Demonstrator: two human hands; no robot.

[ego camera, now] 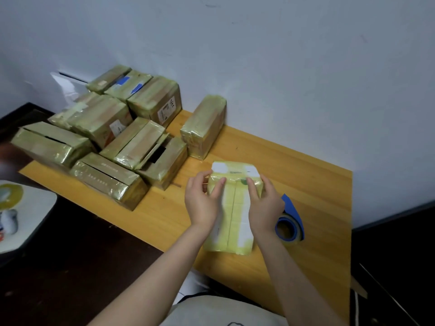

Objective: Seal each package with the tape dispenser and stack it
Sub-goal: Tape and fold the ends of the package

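The package [235,208] lies flat on the desk [306,175], held at its far end by both hands. The left hand [201,201] grips the far left corner, thumb on top. The right hand [264,204] grips the far right corner the same way. The blue tape dispenser [290,222] lies just right of the right hand, partly hidden by the wrist. A single wrapped box [204,127] stands beyond the left hand. A pile of wrapped boxes [106,132] sits farther to its left.
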